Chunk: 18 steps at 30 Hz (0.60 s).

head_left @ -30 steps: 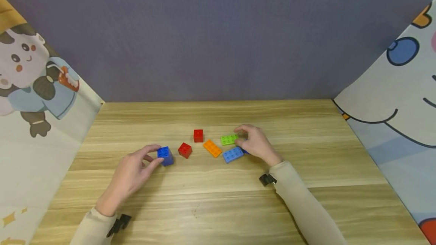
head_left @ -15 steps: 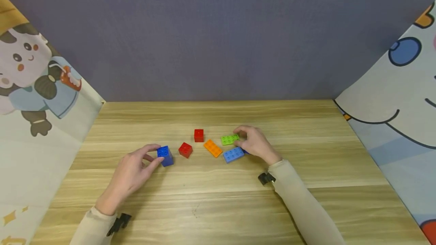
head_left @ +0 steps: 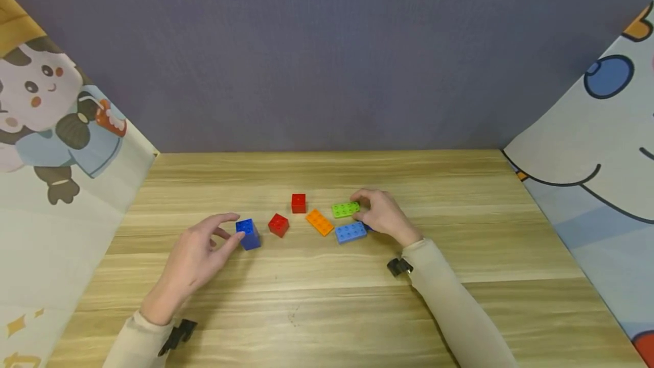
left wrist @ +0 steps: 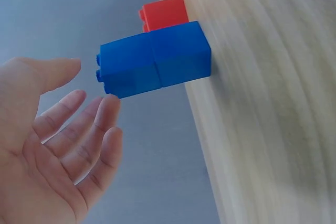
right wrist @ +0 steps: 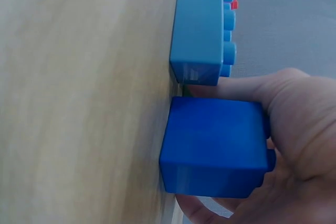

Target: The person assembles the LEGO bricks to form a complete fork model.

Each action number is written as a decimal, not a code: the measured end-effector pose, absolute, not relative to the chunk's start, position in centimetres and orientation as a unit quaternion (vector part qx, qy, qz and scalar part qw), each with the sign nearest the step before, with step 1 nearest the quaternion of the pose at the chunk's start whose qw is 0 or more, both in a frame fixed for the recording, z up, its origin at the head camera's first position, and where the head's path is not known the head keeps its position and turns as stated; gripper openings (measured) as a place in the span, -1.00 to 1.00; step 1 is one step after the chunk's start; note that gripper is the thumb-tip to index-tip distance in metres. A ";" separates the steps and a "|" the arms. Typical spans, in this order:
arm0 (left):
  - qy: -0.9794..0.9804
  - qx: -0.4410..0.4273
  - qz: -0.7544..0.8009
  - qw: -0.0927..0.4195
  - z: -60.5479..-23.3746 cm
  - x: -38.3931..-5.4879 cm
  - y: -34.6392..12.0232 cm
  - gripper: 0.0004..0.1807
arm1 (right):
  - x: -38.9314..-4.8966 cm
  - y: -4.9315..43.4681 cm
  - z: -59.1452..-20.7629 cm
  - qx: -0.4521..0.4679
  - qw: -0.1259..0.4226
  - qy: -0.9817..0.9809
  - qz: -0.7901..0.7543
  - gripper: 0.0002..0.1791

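In the head view, a stack of two blue bricks (head_left: 248, 234) stands upright at the left. My left hand (head_left: 196, 254) is just left of it with thumb and fingers spread; in the left wrist view the relaxed fingers (left wrist: 86, 145) surround nothing. Farther right, my right hand (head_left: 383, 217) has its thumb and index finger at either side of the right end of a flat green brick (head_left: 345, 209), seemingly pinching it. Under that hand sits a dark blue brick (right wrist: 215, 145), mostly hidden from the head camera. Closer to me lies a light blue brick (head_left: 350, 233).
Between the hands are two red bricks (head_left: 278, 225) and a flat orange brick (head_left: 319, 222). All rest on a wooden table (head_left: 306, 311). A dark grey panel (head_left: 327, 61) rises at the back, with cartoon-printed panels at both sides.
My left index finger has lifted slightly away from the blue stack, widening the gap to the thumb. The right hand has hardly moved; the green brick shows slightly more of its right end.
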State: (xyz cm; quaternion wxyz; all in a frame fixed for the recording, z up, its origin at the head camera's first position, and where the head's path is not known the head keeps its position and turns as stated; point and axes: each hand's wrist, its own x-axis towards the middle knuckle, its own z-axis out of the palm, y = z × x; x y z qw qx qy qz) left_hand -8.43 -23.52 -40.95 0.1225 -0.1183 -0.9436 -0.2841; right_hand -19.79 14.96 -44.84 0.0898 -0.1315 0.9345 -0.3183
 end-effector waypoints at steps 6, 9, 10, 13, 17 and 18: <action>-0.938 -0.124 -0.288 0.144 -40.4 -8.2 -23.1 -0.65 | -19.7 15.1 -44.8 -0.131 0.088 0.934 -0.322 -0.56; -0.934 -0.128 -0.293 0.158 -40.1 -8.1 -22.7 -0.67 | -19.7 15.2 -45.0 -0.132 0.088 0.933 -0.323 -0.57; -0.932 -0.130 -0.295 0.163 -40.0 -8.1 -22.6 -0.68 | -19.7 15.2 -45.0 -0.132 0.088 0.933 -0.323 -0.58; -0.925 -0.141 -0.306 0.175 -39.8 -8.2 -22.0 -0.68 | -19.9 15.3 -45.2 -0.135 0.088 0.932 -0.325 -0.59; -0.915 -0.166 -0.319 0.182 -39.9 -8.2 -21.3 -0.68 | -20.0 15.3 -45.3 -0.140 0.086 0.930 -0.328 -0.61; -0.913 -0.173 -0.321 0.183 -40.0 -8.2 -21.1 -0.69 | -20.0 15.4 -45.3 -0.142 0.086 0.929 -0.330 -0.61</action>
